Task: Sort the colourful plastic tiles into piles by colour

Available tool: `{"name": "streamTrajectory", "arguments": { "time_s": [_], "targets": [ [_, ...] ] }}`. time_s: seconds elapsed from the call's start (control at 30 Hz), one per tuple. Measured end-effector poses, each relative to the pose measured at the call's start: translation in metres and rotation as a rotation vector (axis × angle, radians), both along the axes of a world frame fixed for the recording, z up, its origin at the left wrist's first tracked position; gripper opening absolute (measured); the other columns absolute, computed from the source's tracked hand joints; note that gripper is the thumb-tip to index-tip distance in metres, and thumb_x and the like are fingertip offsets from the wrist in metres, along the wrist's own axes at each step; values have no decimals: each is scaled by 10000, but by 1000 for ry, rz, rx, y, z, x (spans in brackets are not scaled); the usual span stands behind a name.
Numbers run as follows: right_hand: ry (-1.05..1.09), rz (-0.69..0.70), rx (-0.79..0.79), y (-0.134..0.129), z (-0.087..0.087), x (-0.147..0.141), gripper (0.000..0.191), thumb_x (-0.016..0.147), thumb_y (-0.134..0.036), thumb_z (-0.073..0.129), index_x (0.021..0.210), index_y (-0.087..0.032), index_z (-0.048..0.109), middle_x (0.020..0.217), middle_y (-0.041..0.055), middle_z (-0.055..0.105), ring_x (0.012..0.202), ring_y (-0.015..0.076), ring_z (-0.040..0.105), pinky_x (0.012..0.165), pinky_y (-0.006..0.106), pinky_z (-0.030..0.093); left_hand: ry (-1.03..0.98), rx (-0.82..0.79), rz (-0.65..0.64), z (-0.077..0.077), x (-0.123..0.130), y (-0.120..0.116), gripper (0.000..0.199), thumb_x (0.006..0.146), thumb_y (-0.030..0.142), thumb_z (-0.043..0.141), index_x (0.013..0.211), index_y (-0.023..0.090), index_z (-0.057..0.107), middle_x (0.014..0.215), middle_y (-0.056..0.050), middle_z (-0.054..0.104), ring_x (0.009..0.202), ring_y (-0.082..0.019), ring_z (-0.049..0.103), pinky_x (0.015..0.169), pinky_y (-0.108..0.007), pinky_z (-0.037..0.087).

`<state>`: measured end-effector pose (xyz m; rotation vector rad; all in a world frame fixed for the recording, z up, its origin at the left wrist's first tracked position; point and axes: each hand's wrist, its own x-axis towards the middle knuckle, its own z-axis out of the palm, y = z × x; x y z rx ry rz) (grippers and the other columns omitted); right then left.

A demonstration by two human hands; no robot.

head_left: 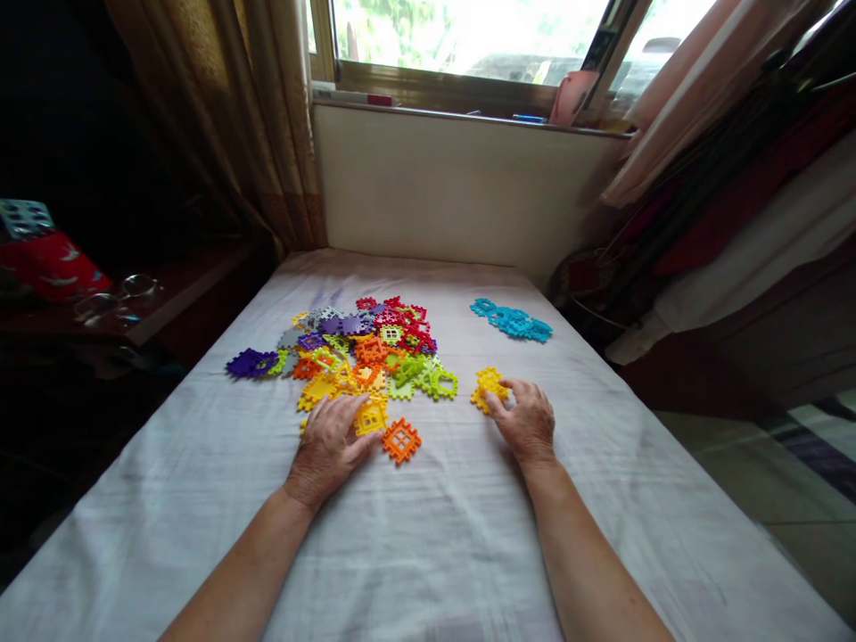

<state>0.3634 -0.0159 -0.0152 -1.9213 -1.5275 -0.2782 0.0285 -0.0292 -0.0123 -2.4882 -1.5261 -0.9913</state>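
A mixed pile of plastic interlocking tiles (pixel 348 323) lies mid-bed in red, purple, grey, green, orange and yellow. My left hand (pixel 327 446) rests at its near edge, fingers spread over the yellow tiles, its thumb apart from them. Beside that thumb is a yellow window tile (pixel 371 417), and close by lies an orange window tile (pixel 401 441). To the right of the pile, my right hand (pixel 528 419) has its thumb and fingers closed on a yellow tile (pixel 490 389) in a small yellow group. Part of that group is hidden by the fingers.
A separate group of blue tiles (pixel 514 319) lies at the far right on the bedsheet (pixel 428 553). Eyeglasses (pixel 120 299) and a red pouch (pixel 50 266) sit on a dark side table at left. Clothes hang at right; a window is behind the bed.
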Motion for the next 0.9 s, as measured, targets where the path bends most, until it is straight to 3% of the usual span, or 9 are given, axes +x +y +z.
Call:
{"name": "streamTrajectory", "arguments": {
  "time_s": [0.13, 0.27, 0.33, 0.47, 0.6, 0.7, 0.8, 0.9],
  "targets": [
    [16, -31, -61, 0, -2, 1, 269, 803, -379, 628, 969, -184, 710, 958, 101, 686, 901, 253, 590, 820, 358, 427, 0, -11, -23, 0, 0, 0, 522, 894, 561, 559, 1296, 228, 585, 1236, -102, 688, 1189, -277, 613, 1081, -483, 439],
    [-11, -10, 10, -2, 5, -4, 267, 831, -375, 613, 971, -174, 719, 971, 120, 691, 907, 263, 593, 827, 375, 440, -6, -25, -51, -1, -1, 0, 549, 884, 518, 591, 1352, 236, 544, 1284, -101, 669, 1214, -277, 602, 1113, -495, 412],
    [-19, 87, 75, -6, 10, -14, 246, 873, -348, 573, 956, -171, 722, 969, 125, 699, 904, 261, 604, 838, 381, 450, -9, -20, -64, -1, -1, -1, 606, 879, 496, 605, 1414, 242, 479, 1310, -101, 655, 1220, -274, 601, 1120, -492, 408],
    [88, 412, 135, -15, 16, -54, 224, 923, -315, 528, 881, -209, 720, 877, 72, 729, 843, 214, 651, 824, 347, 480, -13, 35, -111, 2, 3, -4, 740, 875, 465, 631, 1515, 276, 313, 1359, -92, 627, 1229, -265, 598, 1117, -479, 417],
    [308, 630, 41, -25, 17, -92, 244, 892, -319, 574, 1065, -216, 711, 823, 34, 742, 730, 162, 661, 763, 301, 513, -15, 90, -163, 7, 10, -8, 832, 880, 458, 634, 1561, 291, 187, 1381, -92, 613, 1255, -271, 580, 1109, -487, 426],
    [498, 702, -47, -30, 18, -109, 326, 865, -318, 587, 1154, -199, 683, 813, 18, 745, 635, 131, 634, 645, 254, 517, 2, 109, -203, 8, 16, -11, 834, 893, 457, 620, 1568, 286, 162, 1382, -100, 611, 1264, -273, 574, 1111, -494, 422],
    [606, 734, -102, -31, 20, -113, 237, 859, -314, 558, 988, -205, 725, 768, 2, 738, 575, 120, 614, 570, 232, 504, 22, 94, -217, 6, 20, -11, 849, 894, 459, 619, 1573, 273, 146, 1391, -111, 600, 1284, -278, 559, 1108, -490, 422],
    [601, 650, -71, -26, 24, -101, 238, 854, -348, 555, 931, -209, 732, 781, 13, 744, 587, 137, 622, 579, 250, 509, 30, 75, -228, 5, 21, -10, 854, 881, 485, 624, 1570, 236, 184, 1460, -145, 531, 1351, -290, 496, 1125, -487, 401]
  ]
}}
